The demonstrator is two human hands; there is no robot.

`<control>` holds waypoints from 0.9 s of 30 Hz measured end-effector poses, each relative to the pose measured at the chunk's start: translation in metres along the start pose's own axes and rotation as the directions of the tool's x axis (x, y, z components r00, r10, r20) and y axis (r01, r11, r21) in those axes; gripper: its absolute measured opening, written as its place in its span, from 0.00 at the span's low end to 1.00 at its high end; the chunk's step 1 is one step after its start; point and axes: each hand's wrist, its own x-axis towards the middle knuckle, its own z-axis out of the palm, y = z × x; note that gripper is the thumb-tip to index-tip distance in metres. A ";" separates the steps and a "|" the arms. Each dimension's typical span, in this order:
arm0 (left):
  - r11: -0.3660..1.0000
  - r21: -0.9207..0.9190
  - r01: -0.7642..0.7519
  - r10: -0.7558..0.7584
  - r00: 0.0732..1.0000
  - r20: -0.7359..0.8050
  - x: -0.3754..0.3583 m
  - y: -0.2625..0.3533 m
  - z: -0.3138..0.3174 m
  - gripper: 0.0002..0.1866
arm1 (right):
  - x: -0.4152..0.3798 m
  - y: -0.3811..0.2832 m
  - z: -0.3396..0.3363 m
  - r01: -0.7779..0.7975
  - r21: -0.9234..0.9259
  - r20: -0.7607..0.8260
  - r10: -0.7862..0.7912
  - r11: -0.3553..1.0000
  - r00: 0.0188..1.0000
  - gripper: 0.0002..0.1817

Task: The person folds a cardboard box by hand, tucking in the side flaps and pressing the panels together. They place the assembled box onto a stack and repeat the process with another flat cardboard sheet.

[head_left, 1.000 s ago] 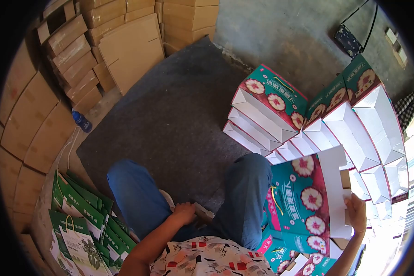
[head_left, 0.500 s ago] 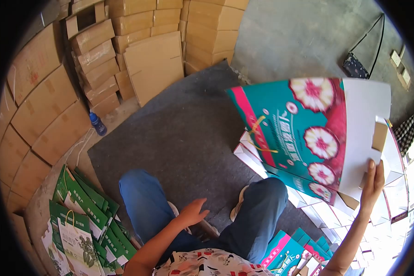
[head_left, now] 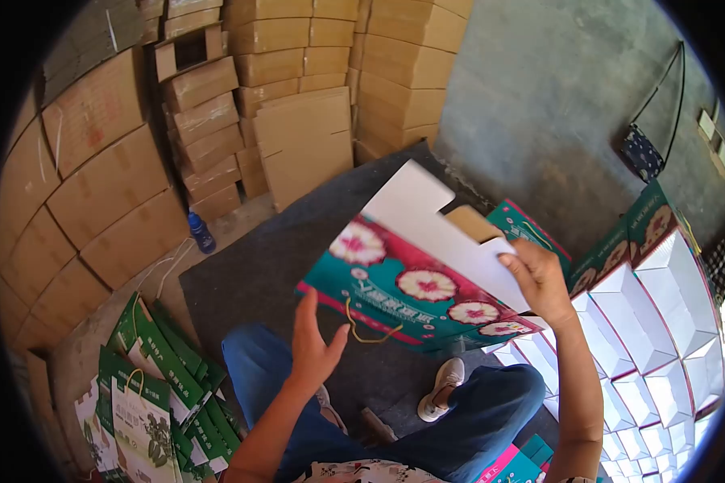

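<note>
A teal and magenta printed cardboard gift box (head_left: 387, 278) is held tilted in front of me, above my knees. Pictures of sliced radish run across its side, and a yellow cord handle (head_left: 369, 340) hangs from its lower part. My right hand (head_left: 540, 278) grips the box by its plain white cut-out flap, thumb on the near face. At the box's lower left edge is my left hand (head_left: 318, 342), its thumb spread away from the fingers and the fingertips right at the magenta border.
White open boxes (head_left: 620, 322) stand in rows on my right. Flat green printed boxes (head_left: 149, 402) are piled at lower left, more teal ones (head_left: 511, 467) by my right leg. Brown cartons (head_left: 109, 181) line the wall near a blue bottle (head_left: 201, 233).
My right hand has brought the box from the right side to the middle and turned it, white flap now upward. My left hand has risen to its lower edge. The view has shifted slightly.
</note>
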 end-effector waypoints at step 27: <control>0.846 -0.185 0.500 -0.352 0.784 0.511 0.002 -0.013 0.076 0.44 | -0.062 0.014 0.147 0.712 -0.190 0.371 -0.622 0.676 0.690 0.12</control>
